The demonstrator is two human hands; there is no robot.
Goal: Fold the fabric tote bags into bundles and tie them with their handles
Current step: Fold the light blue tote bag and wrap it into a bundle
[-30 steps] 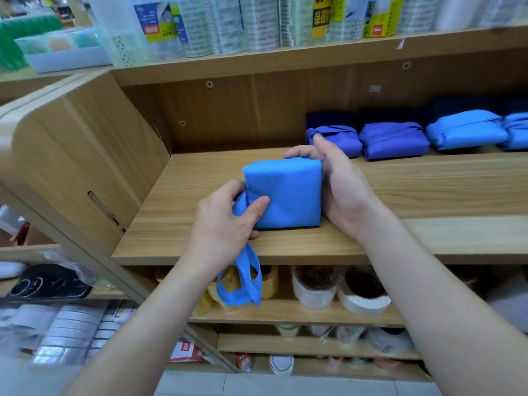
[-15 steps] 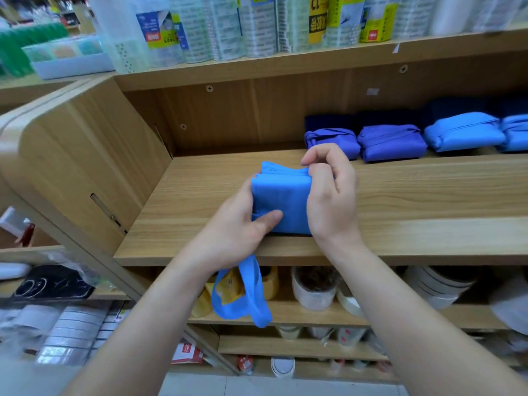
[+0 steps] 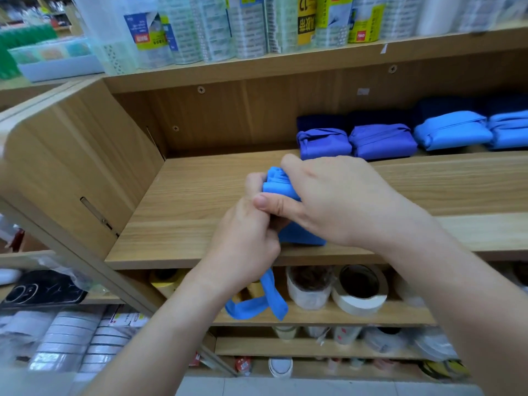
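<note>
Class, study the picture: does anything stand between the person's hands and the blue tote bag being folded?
Nothing visible. Both the left hand and the right hand grip the folded blue tote bag on the shelf; its handle hangs free below.

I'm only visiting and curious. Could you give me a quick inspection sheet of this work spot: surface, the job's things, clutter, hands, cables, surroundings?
Surface: wooden shelf; the work is near its front edge.
Job's things: blue bag, folded small, with its handle hanging below the shelf edge; purple and blue bundles in a row at the back right.
Clutter: tape rolls on the level below.
Hands: left hand and right hand both grip the bag.
Cables: nothing seen.
Surroundings: packs on the level above; phone case at lower left.
</note>
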